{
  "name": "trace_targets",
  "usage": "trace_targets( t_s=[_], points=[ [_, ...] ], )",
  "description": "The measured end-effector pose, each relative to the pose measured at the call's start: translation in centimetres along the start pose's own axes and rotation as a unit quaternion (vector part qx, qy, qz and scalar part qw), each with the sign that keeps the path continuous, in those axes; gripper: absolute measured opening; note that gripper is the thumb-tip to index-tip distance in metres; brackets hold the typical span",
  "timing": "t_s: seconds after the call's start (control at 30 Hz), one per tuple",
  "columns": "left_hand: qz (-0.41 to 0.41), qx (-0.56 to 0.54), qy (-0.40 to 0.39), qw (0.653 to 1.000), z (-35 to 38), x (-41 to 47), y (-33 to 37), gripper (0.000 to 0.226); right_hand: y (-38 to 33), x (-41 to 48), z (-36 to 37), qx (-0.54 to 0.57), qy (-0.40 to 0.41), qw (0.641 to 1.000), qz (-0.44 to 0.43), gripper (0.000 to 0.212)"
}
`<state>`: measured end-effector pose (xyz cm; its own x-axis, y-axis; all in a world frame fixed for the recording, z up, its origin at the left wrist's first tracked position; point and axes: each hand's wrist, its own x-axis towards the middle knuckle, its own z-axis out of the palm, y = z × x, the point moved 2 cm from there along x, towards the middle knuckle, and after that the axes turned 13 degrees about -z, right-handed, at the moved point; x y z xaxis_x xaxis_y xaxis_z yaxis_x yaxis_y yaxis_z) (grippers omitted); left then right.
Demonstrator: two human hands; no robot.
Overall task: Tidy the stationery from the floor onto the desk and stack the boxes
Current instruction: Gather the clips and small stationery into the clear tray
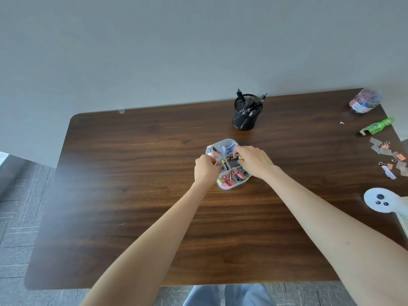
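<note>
A clear plastic compartment box (223,184) sits at the middle of the dark wooden desk (132,195). Its sections hold pink and green binder clips, batteries and small blue items. My left hand (206,168) reaches into the box's left side, its fingers curled and pinching something small and gold-coloured, possibly a battery. Over the right side of the box, my right hand (254,161) pinches a small gold and blue item. The fingertips hide what exactly each hand holds.
A black mesh pen cup (246,117) with pens stands behind the box. At the right edge lie a clear jar of clips (365,102), a green wrapper (375,127), loose binder clips (388,157) and a white controller (382,200). Grey floor surrounds the desk.
</note>
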<state>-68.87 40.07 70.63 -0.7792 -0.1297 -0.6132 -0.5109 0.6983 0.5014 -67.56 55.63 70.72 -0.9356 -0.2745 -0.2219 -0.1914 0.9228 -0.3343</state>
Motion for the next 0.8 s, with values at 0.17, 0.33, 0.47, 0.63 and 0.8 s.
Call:
trace_targets(
  t_s=[0.17, 0.33, 0.47, 0.63, 0.8],
  points=[
    [0.018, 0.0, 0.019, 1.0, -0.1, -0.5, -0.2, 0.035, -0.5, 0.7, 0.5, 0.021, 0.008, 1.0, -0.01, 0.037],
    [0.052, -0.016, 0.043, 0.998, 0.0, -1.1, -0.3, 0.031, -0.6, 0.7, 0.4, 0.032, 0.034, 0.999, -0.009, 0.039],
    [0.059, -0.027, 0.049, 0.997, -0.1, -1.4, -0.6, 0.031, -0.2, 0.6, 0.3, 0.056, 0.05, 0.997, -0.017, 0.034],
    [0.091, 0.003, 0.074, 0.993, -0.2, -1.3, -1.4, 0.022, 0.4, 0.0, 0.2, 0.083, 0.116, 0.99, -0.016, 0.025],
    [0.176, 0.084, 0.153, 0.969, -0.3, -1.5, -2.2, 0.031, 0.7, -1.8, 1.0, 0.081, 0.182, 0.979, 0.049, 0.017]
  ],
)
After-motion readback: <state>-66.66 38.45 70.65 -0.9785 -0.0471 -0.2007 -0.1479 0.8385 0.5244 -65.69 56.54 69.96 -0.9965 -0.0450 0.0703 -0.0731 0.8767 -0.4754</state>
